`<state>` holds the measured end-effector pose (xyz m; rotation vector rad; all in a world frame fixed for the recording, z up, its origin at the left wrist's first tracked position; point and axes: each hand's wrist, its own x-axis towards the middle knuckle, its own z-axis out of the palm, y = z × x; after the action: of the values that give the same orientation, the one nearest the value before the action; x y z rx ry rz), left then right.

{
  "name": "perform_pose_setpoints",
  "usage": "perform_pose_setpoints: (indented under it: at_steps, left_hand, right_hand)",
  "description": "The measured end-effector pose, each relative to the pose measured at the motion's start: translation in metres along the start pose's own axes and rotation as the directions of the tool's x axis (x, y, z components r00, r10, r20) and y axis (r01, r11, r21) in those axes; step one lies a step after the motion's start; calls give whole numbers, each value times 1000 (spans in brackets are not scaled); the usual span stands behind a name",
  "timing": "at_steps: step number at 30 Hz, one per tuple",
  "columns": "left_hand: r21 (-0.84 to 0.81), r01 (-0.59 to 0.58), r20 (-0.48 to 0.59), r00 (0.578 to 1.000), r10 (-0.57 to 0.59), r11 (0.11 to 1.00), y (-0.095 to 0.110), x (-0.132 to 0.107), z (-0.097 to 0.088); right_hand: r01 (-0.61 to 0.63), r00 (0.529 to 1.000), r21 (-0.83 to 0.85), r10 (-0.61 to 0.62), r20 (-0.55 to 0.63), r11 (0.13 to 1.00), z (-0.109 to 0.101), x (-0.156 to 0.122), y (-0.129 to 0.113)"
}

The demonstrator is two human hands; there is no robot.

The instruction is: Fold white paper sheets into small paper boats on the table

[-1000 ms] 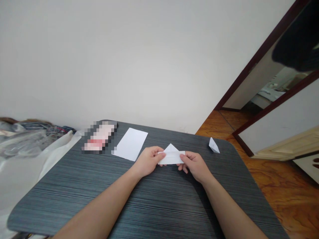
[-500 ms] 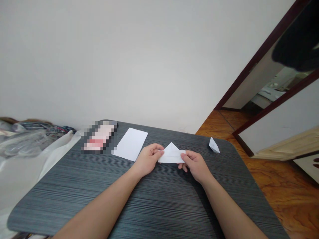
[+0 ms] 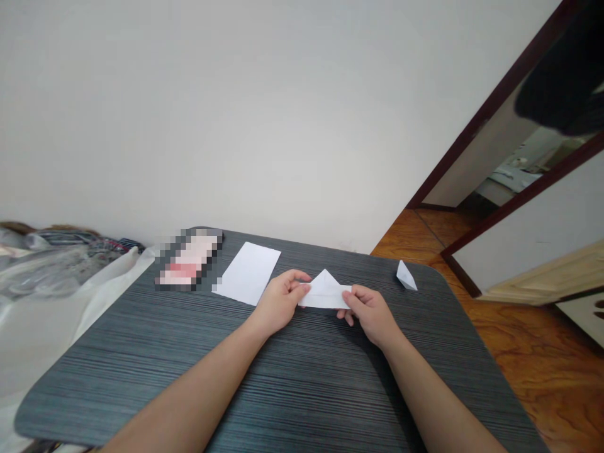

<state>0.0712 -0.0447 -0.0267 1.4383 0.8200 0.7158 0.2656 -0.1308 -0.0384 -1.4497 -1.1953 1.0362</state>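
Note:
A folded white paper [image 3: 324,294], with a triangular peak over a straight band, is held above the dark table [image 3: 302,384]. My left hand [image 3: 279,301] pinches its left end, thumb on the near face. At the right end, my right hand [image 3: 369,309] grips the band between thumb and fingers, its lower fingers curled beneath. To the left of my left hand lies a flat white sheet of paper [image 3: 248,272]. A small folded paper boat [image 3: 406,276] rests on the table's right side, apart from both hands.
A blurred-out flat item, pinkish in the middle [image 3: 191,258], lies at the table's back left. The white wall [image 3: 292,126] rises behind the table. Clear plastic and cloth [image 3: 70,270] are heaped to the left. A doorway and wooden floor [image 3: 500,340] are on the right.
Almost nothing differs. Both hands keep their hold on the folded paper, whose band looks very slightly tilted compared with before.

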Motion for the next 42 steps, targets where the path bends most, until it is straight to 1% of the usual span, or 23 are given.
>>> perform_pose_setpoints:
  at_steps: [4,9,12,16,19,21,23,24,25,27,28,30,32,35,37,38,40,42]
  left_hand:
    - [26,-13,-9,1000,14,1000,-2,0,0]
    - [39,-72,-73,995,74,997,-3,2,0]
    - [12,-85,-94,992,86,996,-3,3,-1]
    - [14,-104,-110,988,105,994,-5,4,0]
    - [96,-127,-177,974,143,987,-5,3,1]
    - [215,-159,-260,942,213,964,-2,1,2]
    - [380,-194,-294,902,317,904,2,-3,3]
    - [454,-224,-270,888,373,862,4,-5,4]
    - [501,-257,-214,889,406,827,6,-7,5]
    - [513,-306,-91,910,405,802,9,-10,7]
    - [492,-313,-37,925,379,812,10,-11,8]
    - [425,-288,12,950,312,858,11,-13,11]
    - [352,-258,40,965,261,900,12,-15,13]
    - [277,-262,100,965,243,925,17,-17,13]
    - [257,-273,154,958,240,927,20,-17,13]
    - [247,-272,165,958,236,930,20,-17,13]
    - [233,-254,157,962,221,939,20,-16,13]
    - [241,-231,127,970,206,943,17,-15,13]
  right_hand:
    - [6,1000,-17,-6,-8,1000,-1,1,2]
    - [28,998,-10,-28,-61,1000,-1,1,2]
    - [18,999,11,-18,-46,1000,0,1,2]
    - [15,1000,-7,-15,-23,1000,1,2,2]
    - [33,997,-55,-37,-70,998,1,2,1]
    - [35,992,-109,-48,-117,993,1,1,0]
    - [33,985,-178,-62,-160,983,1,1,-3]
    - [38,982,-220,-78,-172,975,2,1,-5]
    - [54,978,-265,-104,-178,963,2,0,-7]
    - [128,967,-357,-196,-161,925,4,0,-11]
    - [185,957,-391,-256,-138,902,5,0,-13]
    - [322,926,-424,-376,-48,846,8,-1,-16]
    - [418,895,-451,-442,56,789,10,-2,-18]
    - [487,868,-479,-466,173,730,12,-4,-20]
    - [517,853,-489,-472,224,702,13,-4,-21]
    - [528,846,-495,-476,239,690,13,-5,-21]
    - [542,837,-512,-485,254,667,14,-4,-21]
    - [553,828,-528,-497,261,645,14,-4,-21]
